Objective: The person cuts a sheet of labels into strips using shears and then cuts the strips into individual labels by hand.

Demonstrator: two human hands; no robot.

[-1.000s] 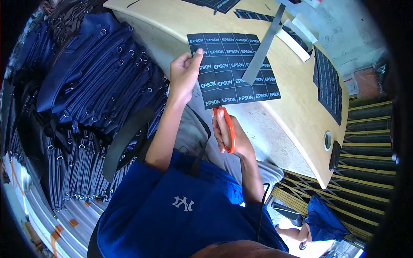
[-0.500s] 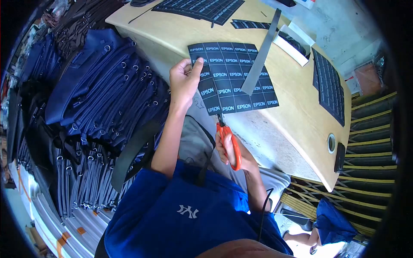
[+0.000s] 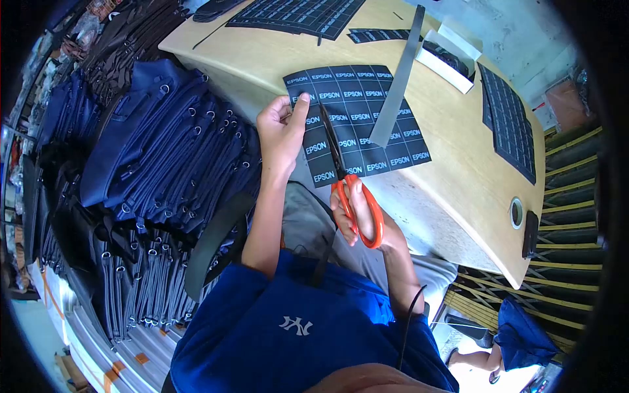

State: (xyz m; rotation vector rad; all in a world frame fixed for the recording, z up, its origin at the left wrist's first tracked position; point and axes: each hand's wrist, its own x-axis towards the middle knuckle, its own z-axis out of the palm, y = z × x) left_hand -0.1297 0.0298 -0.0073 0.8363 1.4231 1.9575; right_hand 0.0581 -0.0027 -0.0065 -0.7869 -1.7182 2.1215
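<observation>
A black sheet (image 3: pixel 357 121) printed with rows of "EPSON" labels overhangs the table's near edge. My left hand (image 3: pixel 283 134) pinches its left side, thumb on top. In my right hand (image 3: pixel 372 226) are scissors with orange handles (image 3: pixel 376 208). One dark blade (image 3: pixel 331 139) lies over the sheet, pointing away from me between the leftmost label column and the one beside it; the other blade is hidden beneath. A grey metal ruler (image 3: pixel 397 92) rests across the sheet's right part.
On the wooden table (image 3: pixel 452 150) are more label sheets (image 3: pixel 298 16) at the back, a stack (image 3: pixel 508 124) at right, a label strip (image 3: pixel 377 35) and a white box (image 3: pixel 445 62). Navy bags (image 3: pixel 154 144) with metal rings pile up at left. Another person's leg (image 3: pixel 475 359) shows lower right.
The scissors have advanced up the sheet, and a long blade now shows on top where only its base was visible. My left hand keeps its pinch. The view has shifted slightly.
</observation>
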